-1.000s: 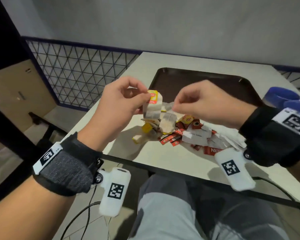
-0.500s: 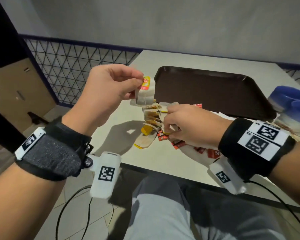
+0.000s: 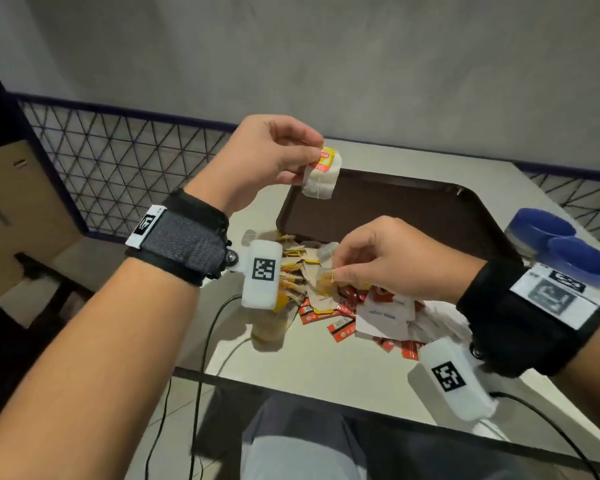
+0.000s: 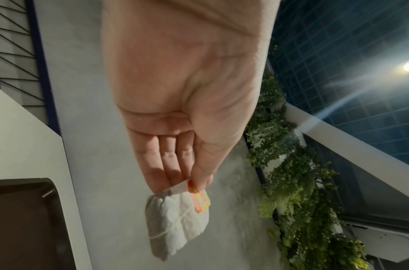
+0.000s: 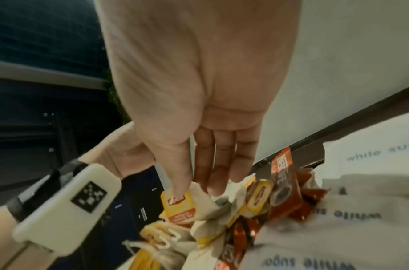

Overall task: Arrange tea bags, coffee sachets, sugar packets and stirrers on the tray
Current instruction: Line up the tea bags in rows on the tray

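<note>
My left hand (image 3: 312,161) holds up a white tea bag (image 3: 320,178) with a yellow-red tag, pinched between thumb and fingers above the near left corner of the dark brown tray (image 3: 413,209). The left wrist view shows the same tea bag (image 4: 175,219) hanging from that hand (image 4: 194,182). My right hand (image 3: 336,271) is down in the pile of tea bags (image 3: 302,271), red coffee sachets (image 3: 340,323) and white sugar packets (image 3: 385,317) on the table. In the right wrist view its thumb and fingers (image 5: 198,188) pinch another tea bag (image 5: 198,202) by its top.
The pile lies on a white table (image 3: 319,362) in front of the tray. Two blue-lidded containers (image 3: 561,244) stand at the right edge. A mesh railing (image 3: 118,168) runs to the left of the table, a grey wall behind. My knees are under the near table edge.
My left hand has lifted its tea bag up and over toward the tray's corner. My right hand dropped into the pile and pinched a second tea bag.
</note>
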